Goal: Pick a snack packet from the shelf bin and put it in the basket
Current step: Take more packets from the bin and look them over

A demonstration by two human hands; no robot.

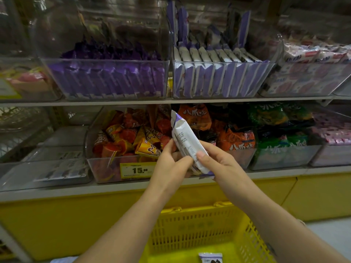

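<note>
My left hand (171, 164) and right hand (218, 164) are bare, both forearms uncovered to the frame's edge, 1 unpainted thumbnail (200, 154) showing, a small dark mark (270, 249) on the right forearm.

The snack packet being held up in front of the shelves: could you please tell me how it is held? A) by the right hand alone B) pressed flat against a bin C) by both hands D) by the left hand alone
C: the left hand and the right hand both grip the snack packet, above the yellow basket.
</note>
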